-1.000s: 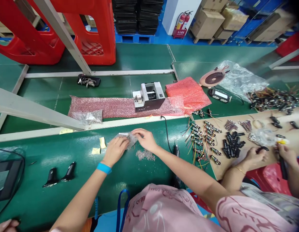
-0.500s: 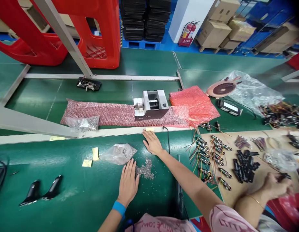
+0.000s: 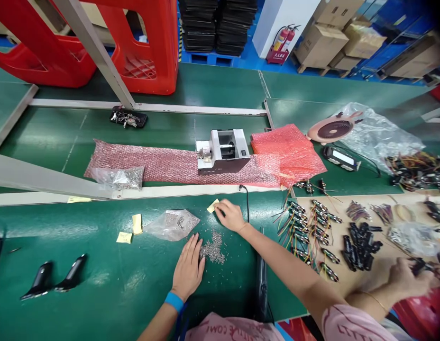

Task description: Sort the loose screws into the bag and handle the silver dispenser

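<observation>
My left hand point(image 3: 187, 269) lies flat on the green table point(image 3: 109, 279), fingers together and stretched out, beside a loose pile of small metal screws point(image 3: 213, 247). A blue band circles that wrist. Above the pile, my right hand point(image 3: 230, 215) has its fingers bent and pinches the edge of a small yellow note point(image 3: 213, 205). Between the hands and two other yellow notes point(image 3: 137, 224) rests a clear bag point(image 3: 175, 224) with small metal parts in it. Behind the white rail stands a grey and white machine point(image 3: 223, 151) on pink bubble wrap point(image 3: 163, 166).
Two black handles point(image 3: 71, 273) lie at the left. A black cable point(image 3: 247, 203) and a dark tool point(image 3: 261, 279) are near my right arm. On the right, wired parts point(image 3: 300, 227) and black pieces point(image 3: 360, 244) lie near a co-worker's hands point(image 3: 410, 279).
My right hand has gone from lying flat by the rail to pinching the yellow note, which has come off the rail toward me. My left hand stays beside the screws.
</observation>
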`<state>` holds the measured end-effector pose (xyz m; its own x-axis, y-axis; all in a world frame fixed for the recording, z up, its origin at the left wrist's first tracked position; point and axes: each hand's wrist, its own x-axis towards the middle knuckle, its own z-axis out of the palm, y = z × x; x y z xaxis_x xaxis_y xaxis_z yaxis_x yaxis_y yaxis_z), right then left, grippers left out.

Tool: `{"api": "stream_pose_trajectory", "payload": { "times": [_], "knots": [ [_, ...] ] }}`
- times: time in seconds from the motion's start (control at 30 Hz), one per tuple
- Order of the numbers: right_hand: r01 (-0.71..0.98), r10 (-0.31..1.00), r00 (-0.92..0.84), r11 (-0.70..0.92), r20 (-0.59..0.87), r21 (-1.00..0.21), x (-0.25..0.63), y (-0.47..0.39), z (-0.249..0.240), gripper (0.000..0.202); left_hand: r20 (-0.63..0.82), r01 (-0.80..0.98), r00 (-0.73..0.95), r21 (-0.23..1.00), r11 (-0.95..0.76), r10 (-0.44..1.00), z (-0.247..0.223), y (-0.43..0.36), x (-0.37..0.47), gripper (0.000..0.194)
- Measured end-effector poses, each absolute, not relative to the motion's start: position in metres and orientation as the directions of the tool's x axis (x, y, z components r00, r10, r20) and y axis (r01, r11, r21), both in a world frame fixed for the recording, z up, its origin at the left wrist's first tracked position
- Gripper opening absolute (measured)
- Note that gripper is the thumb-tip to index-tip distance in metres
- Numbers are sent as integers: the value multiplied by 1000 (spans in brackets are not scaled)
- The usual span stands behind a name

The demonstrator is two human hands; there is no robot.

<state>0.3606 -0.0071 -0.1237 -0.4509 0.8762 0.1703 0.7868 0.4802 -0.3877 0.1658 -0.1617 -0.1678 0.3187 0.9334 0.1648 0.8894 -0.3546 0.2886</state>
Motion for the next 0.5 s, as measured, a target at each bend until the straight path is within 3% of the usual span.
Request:
{"api": "stream_pose_trajectory", "payload": {
  "times": [0.17,0.37,0.5],
  "knots": [
    [885,948,-306,316,85,-342,356,43,-118,24,149,868,288,376,-324,946,-166,-163,163,45],
    [904,931,-358,329,-63,-273,352,52,-110,20,139,855,253,431,-288,957,-167,-164,164,44],
    [878,894,-438,403,-94,-260,326,52,-81,22,139,853,240,442,-277,961,-167,-164,164,44]
  ]
}}
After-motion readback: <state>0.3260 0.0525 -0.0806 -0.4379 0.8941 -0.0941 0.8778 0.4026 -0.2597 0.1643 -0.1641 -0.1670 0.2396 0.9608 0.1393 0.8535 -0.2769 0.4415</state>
